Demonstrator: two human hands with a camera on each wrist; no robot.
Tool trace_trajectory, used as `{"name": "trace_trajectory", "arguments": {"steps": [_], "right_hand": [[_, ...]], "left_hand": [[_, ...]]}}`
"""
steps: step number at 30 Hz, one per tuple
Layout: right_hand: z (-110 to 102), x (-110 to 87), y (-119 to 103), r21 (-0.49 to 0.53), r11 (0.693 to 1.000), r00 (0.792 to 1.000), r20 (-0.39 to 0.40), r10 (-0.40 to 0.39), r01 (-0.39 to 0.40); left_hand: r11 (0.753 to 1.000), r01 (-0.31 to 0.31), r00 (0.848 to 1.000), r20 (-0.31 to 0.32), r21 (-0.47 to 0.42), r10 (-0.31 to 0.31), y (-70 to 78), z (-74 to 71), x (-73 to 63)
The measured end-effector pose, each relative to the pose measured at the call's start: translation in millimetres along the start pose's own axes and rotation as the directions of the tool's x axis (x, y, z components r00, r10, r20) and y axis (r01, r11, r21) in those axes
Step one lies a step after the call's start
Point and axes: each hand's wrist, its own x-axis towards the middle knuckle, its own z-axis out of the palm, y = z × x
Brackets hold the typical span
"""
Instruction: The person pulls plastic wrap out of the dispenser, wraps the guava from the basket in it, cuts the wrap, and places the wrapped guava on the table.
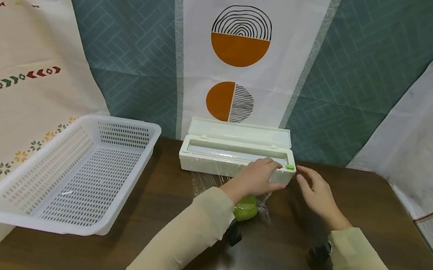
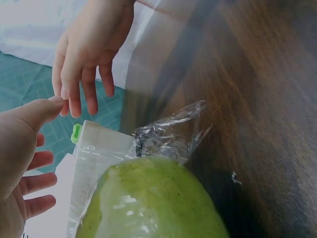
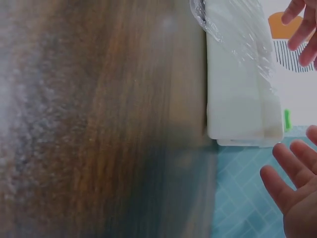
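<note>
A white cling film dispenser [image 1: 200, 165] stands at the back of the table with its lid [image 1: 241, 132] raised and a film roll inside. Clear cling film [image 1: 203, 181] hangs over its front edge toward a green fruit [image 1: 245, 209], which is covered in film, bunched up [image 2: 163, 136] at one side. My left hand [image 1: 257, 177] is over the dispenser's right part, fingers apart, near the green slider [image 1: 290, 167]. Just off the dispenser's right end, my right hand [image 1: 317, 196] has loosely bent fingers and holds nothing. In the left wrist view the left thumb overlaps the right fingertips.
A white perforated plastic basket [image 1: 38, 223] sits on the left of the dark wooden table [image 1: 357, 196]. Behind the dispenser hangs a patterned cloth [image 1: 130, 40], with pale cloths on both sides. A small film scrap [image 2: 236, 177] lies on the table.
</note>
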Motion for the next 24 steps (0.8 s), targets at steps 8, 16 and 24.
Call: {"name": "trace_trajectory", "arguments": {"steps": [8,16,24], "right_hand": [[3,8.9,7,0.020,0.999,0.999,0.005,0.040,-0.040],[2,14.3,9,0.022,0.997,0.996,0.051,0.070,-0.071],[1,17.6,13,0.058,0.994,0.993,0.073,0.093,-0.097]], "left_hand": [[0.999,0.021,1.000,-0.007,0.025,-0.021,3.5,1.5,16.1],[0.999,0.050,0.999,0.007,0.012,-0.050,6.1,8.3,32.2],[0.997,0.048,0.999,0.013,0.057,-0.049,8.6,15.2,47.1]]}}
